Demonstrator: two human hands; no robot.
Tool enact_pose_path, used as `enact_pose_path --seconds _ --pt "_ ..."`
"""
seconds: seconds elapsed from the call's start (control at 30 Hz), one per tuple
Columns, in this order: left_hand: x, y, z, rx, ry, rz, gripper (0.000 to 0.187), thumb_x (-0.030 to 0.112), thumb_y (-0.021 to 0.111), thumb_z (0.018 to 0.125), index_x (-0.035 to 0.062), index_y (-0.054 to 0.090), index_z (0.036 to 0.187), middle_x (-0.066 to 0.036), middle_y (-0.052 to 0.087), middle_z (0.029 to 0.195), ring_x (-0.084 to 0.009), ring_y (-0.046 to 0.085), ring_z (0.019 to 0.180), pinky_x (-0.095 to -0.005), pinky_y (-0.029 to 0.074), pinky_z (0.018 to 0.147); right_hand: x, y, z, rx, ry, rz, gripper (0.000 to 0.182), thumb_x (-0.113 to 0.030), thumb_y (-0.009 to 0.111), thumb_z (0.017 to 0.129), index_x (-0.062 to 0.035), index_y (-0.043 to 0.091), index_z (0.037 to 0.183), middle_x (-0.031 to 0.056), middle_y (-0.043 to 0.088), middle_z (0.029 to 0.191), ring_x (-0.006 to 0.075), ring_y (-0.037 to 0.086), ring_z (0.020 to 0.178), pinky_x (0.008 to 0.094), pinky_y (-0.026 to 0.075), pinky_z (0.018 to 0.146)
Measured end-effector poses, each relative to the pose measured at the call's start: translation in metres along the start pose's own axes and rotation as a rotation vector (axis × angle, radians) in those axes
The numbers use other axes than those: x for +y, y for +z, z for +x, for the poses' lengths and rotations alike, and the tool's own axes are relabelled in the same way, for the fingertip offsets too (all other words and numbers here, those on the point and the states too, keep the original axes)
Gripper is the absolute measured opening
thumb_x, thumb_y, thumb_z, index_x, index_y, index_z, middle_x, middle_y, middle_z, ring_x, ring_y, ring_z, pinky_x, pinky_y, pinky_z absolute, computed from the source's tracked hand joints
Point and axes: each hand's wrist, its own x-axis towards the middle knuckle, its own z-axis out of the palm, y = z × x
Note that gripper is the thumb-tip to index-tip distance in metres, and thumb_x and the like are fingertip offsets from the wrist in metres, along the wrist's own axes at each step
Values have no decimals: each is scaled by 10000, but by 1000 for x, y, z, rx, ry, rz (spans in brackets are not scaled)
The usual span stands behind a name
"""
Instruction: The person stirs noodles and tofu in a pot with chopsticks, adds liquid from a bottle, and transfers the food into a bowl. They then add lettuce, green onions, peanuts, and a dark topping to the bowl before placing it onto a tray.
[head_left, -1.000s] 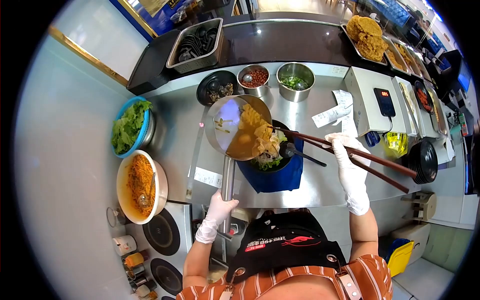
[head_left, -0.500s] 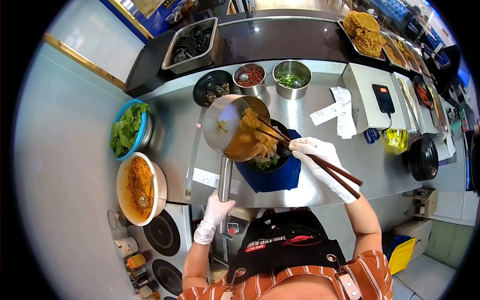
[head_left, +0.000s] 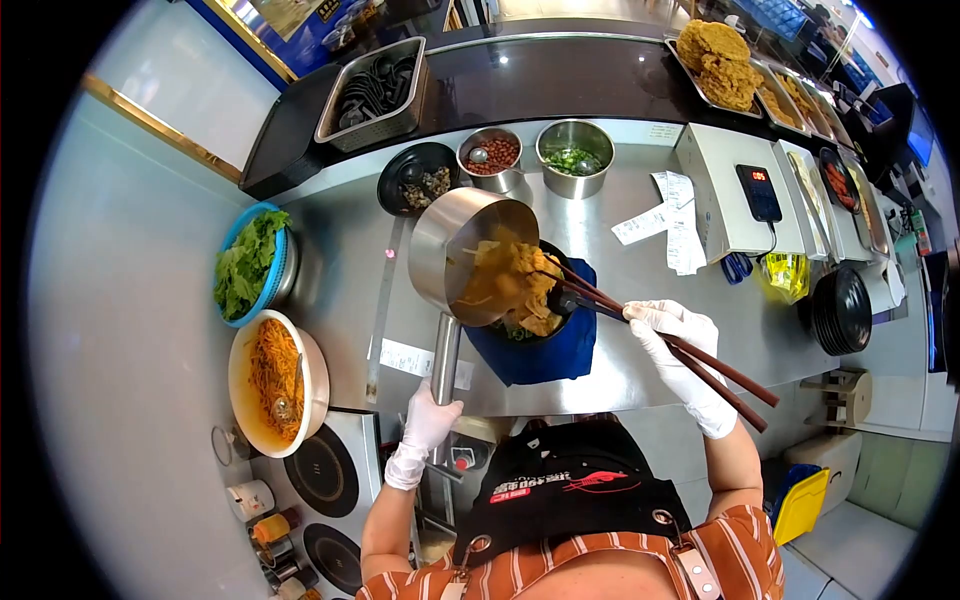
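Observation:
My gloved left hand is closed around the handle of a steel saucepan. The pan is tipped to the right, and brown broth with yellowish food slides over its rim into a dark bowl. My gloved right hand grips long brown chopsticks, whose tips touch the food at the pan's mouth. Pan and food hide most of the bowl. Beneath the bowl lies a dark blue cloth on the steel counter.
Behind the pan stand a black bowl of minced topping, a pot of peanuts and a pot of chopped greens. To the left are a blue basket of lettuce and a white tub of shredded carrot. Paper receipts lie right.
The saucepan has tilted further, and more food and broth have slid into the bowl, covering the pale noodles. My right hand with the chopsticks has shifted right and slightly down.

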Motion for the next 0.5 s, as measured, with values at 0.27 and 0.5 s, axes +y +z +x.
enact_pose_path --seconds 0.27,0.5 --pt "2 -11 -2 28 -24 66 453 85 687 719 -85 534 1111 -198 678 855 -295 679 803 -357 535 751 21 25 4 45 173 140 68 -31 671 858 -18 688 923 103 681 870 137 632 751 224 495 698" --pt "-2 -13 -2 43 67 10 352 65 687 735 -61 539 1029 -140 649 769 -198 642 627 -323 529 604 -3 -2 11 191 74 172 108 8 620 867 23 697 941 147 683 911 197 654 837 281 516 786"
